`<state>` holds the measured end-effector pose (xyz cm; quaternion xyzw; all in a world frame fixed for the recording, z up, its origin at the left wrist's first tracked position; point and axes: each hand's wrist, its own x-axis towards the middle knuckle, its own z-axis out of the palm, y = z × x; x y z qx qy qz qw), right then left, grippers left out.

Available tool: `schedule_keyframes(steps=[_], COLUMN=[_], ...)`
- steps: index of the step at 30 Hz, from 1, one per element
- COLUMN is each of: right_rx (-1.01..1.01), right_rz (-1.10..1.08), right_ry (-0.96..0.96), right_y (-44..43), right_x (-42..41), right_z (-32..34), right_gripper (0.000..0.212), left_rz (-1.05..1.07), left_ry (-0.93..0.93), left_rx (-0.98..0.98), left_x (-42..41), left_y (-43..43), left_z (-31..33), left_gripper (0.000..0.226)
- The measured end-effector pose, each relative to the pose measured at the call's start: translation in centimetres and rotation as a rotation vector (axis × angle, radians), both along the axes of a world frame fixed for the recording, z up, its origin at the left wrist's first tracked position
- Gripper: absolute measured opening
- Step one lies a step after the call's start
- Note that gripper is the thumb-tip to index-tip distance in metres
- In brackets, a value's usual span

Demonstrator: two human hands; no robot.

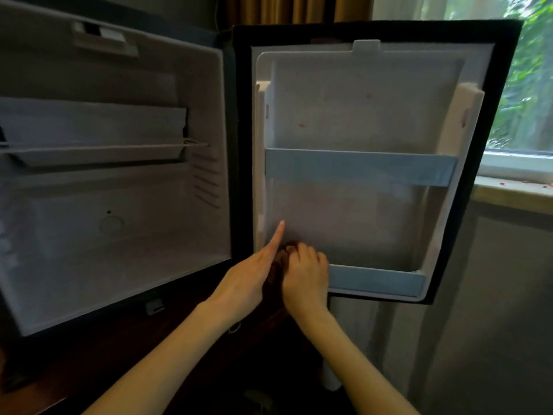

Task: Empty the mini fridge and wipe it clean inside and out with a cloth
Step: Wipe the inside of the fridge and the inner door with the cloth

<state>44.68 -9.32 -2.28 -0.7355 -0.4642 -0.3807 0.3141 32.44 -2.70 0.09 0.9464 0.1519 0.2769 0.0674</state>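
Wiping door, lower centre: fridge looks emptied; right hand clenched round cloth, left hand forefinger straight on door, other fingers unclear; red spots and outside remain

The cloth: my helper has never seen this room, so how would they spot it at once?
Start at the open fridge door on the right and drop to its inner lining's bottom left corner, just left of the lower blue rail. There the right hand bunches the cloth under its fingers. It is the only dark brown thing against the white lining.
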Motion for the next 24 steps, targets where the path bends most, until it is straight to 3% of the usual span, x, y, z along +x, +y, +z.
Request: schedule_keyframes(steps=[5, 10, 14, 18, 24], right_rx=[-0.109, -0.498, -0.489, -0.446, -0.558], right_rz=[0.106, 0.166, 0.076, 0.131, 0.198], right_ry=[-0.005, 0.026, -0.046, 0.02, 0.111], right_y=[-0.5, -2.2, -1.8, -1.6, -1.7], right_x=[0.0, 0.8, 0.9, 1.9, 4.0], right_z=[-0.2, 1.5, 2.0, 1.9, 2.8], right_gripper=[0.04, 0.053, 0.042, 0.043, 0.049], left_rz=[0.017, 0.05, 0.145, 0.228, 0.295], left_ry=[0.039, 0.094, 0.136, 0.151, 0.097], left_rx=[0.004, 0.006, 0.066, 0.113, 0.178], left_x=[-0.6, -0.5, 0.2, 1.4, 3.7], left_y=[-0.4, -1.0, -2.0, -2.6, -2.8], left_z=[0.5, 1.2, 1.4, 1.0, 0.1], left_gripper=[0.109, 0.112, 0.11, 0.103, 0.096])
